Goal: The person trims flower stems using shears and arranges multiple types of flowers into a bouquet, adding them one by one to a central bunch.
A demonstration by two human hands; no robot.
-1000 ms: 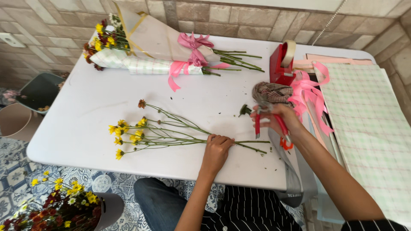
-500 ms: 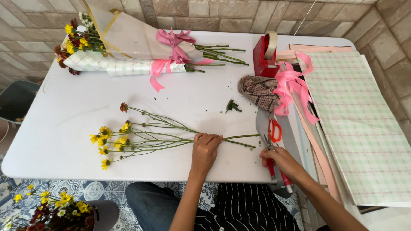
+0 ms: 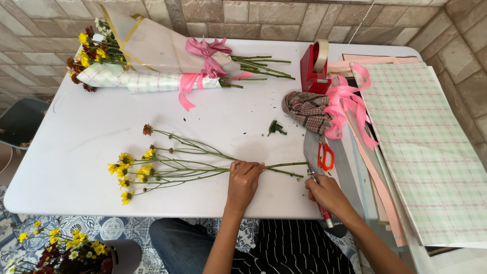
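flowers: loose yellow stems point(image 3: 167, 170) flat on the white table point(image 3: 76, 152), heads out past the left fingertips, cut ends toward the right hand
handling: judged light, thin, springy; heads bruise easily, stems roll. Best grip mid-stem where they bunch, not near the blooms
left hand point(image 3: 244, 178): palm down on the stem bundle, fingers point(image 3: 248, 165) nearly flat and close together, pressing rather than wrapping
stem ends point(image 3: 289, 165): lie between the two hands, just off the right fingertips
right hand point(image 3: 324, 193): curled closed around a red-handled cutter point(image 3: 320, 203), metal tip beside the stem ends; blade gap cannot tell
scissors point(image 3: 325, 155): orange, just beyond the right knuckles, untouched
far side: wrapped bouquets point(image 3: 152, 61), tape dispenser point(image 3: 313, 63)
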